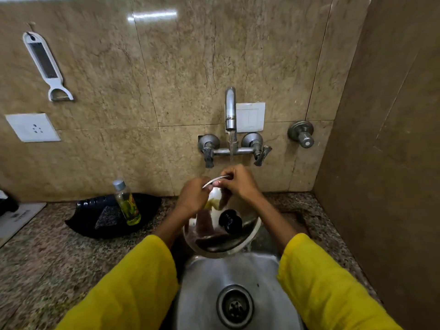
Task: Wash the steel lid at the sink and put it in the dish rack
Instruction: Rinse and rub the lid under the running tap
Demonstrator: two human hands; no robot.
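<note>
1. While water runs from the tap (230, 110), both hands hold the lid (220, 231) tilted at frame centre, over the sink's (202, 282) far edge.
2. Left hand (192, 197) and right hand (240, 181) pinch its upper rim.
3. Open basin lies below.

The sink (238, 282) is set into the desk (47, 258), below the wall-mounted tap (230, 108). The lid (221, 236) is between tap and drain (235, 306), above the basin. Left of the sink, a tray (95, 217) on the desk carries a bottle (126, 203). A peeler (46, 65) hangs on the wall, upper left.
</note>
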